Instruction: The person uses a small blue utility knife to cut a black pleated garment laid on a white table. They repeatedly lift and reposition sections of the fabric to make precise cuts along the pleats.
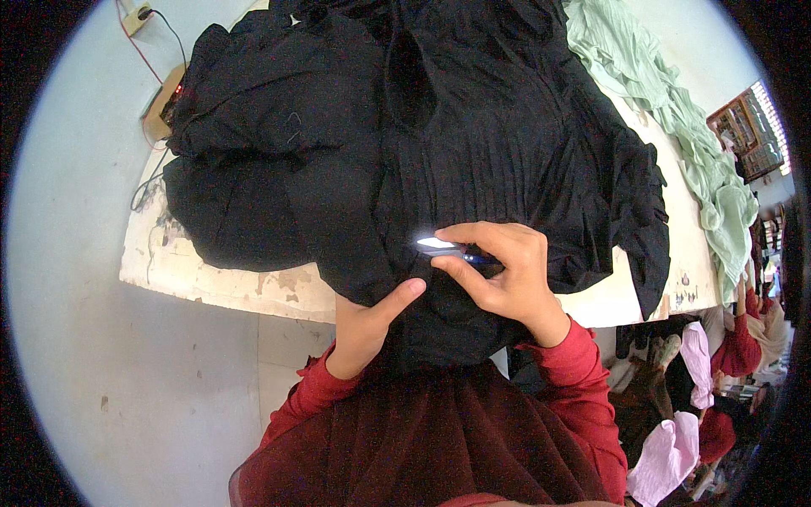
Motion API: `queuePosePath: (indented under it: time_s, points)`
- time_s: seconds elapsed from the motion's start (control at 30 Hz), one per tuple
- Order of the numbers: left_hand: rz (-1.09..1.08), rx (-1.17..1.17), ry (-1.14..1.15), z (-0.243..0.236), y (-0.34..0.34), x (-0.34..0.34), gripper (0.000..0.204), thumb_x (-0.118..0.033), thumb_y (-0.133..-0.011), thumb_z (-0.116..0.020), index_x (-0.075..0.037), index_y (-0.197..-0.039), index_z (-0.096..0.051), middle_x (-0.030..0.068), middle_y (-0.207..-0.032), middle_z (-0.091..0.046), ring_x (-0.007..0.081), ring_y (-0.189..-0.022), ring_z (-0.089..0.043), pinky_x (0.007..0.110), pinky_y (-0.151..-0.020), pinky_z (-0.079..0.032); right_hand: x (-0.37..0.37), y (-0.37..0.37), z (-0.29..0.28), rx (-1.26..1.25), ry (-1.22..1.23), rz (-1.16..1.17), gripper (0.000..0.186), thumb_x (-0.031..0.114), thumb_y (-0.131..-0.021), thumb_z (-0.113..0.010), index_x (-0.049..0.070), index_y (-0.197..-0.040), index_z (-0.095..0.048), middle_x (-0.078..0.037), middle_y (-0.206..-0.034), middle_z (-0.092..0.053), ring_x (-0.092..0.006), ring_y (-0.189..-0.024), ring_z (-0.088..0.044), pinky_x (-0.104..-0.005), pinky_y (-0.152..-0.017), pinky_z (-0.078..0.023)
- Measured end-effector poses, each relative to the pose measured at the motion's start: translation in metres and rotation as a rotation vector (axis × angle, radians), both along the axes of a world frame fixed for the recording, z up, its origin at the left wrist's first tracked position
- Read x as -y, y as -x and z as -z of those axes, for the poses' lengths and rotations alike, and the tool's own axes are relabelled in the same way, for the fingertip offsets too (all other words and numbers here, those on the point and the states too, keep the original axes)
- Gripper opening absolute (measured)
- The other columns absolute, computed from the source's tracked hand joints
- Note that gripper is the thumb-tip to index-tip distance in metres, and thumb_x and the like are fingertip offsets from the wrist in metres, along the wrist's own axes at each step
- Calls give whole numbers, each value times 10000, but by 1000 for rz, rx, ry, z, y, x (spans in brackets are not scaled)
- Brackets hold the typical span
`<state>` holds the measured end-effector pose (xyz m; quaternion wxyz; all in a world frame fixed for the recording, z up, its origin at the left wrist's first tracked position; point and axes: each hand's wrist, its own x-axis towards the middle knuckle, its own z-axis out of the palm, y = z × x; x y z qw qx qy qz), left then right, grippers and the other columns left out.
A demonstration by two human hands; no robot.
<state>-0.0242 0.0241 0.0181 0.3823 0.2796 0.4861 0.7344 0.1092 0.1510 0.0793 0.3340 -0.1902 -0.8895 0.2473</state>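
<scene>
Holding small blue-handled metal snips (437, 244) over black pleated cloth (473, 182)

Our right grip (514, 269) is narrowed to a thumb-and-finger pinch w/ the snips in it, blade pointing L, near the front edge of the worn cream bench (203, 277). Prob. pinched thus b/c it leaves the tip exposed & in our line of sight; can't tell if it touches the cloth. Our left grip (365, 325) sits just L & lower, thumb out, fingers hidden by cloth; can't tell if it's closed on any, tho' the spot would suit steadying. Most of the cloth is heaped on the bench, likely so its wt. is carried there, w/ the near part dropping toward us. Crumpled pale green fabric (722, 198) lies along the R side, presumably out of the way.
</scene>
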Motion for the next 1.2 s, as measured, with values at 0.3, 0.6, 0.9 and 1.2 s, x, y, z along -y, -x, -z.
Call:
queuePosePath:
  time_s: [0.3, 0.6, 0.9, 1.2]
  points:
    - [-119, -228, 25, 7, -9, -1, 473, -40, -764, -770, 24, -1178, -550, 93, -1153, -604, 209, -1036, -586, 320, -927, -440, 15, 6, 8, -324, 702, 58, 163, 112, -775, -768, 19, -863, -667, 2, -790, -638, -46, -696, -544, -207, -630, -428]
    - [-130, -305, -69, 7, -15, -6, 365, -34, -777, -753, 12, -1107, -602, 67, -1072, -640, 179, -955, -609, 293, -862, -463, 13, 12, 51, -429, 1533, -254, 147, 185, -908, -634, 39, -921, -625, 24, -645, -562, -5, -467, -351, -196, -433, -238]
    - [-79, 119, -56, -1, -9, -1, 399, -13, -795, -712, 14, -1166, -567, 68, -1139, -607, 180, -1022, -578, 313, -918, -434, 8, -4, 23, -164, 379, 44, 391, 145, -779, -749, -5, -1121, -633, -63, -905, -657, -150, -830, -613, -256, -809, -457]
    - [-42, 92, -66, 3, -8, 0, 443, 2, -789, -709, 12, -1201, -547, 71, -1182, -589, 185, -1057, -564, 317, -944, -420, 18, -2, 19, -144, 122, 103, 219, 92, -747, -759, 3, -936, -693, -128, -892, -713, -217, -781, -704, -281, -692, -526]
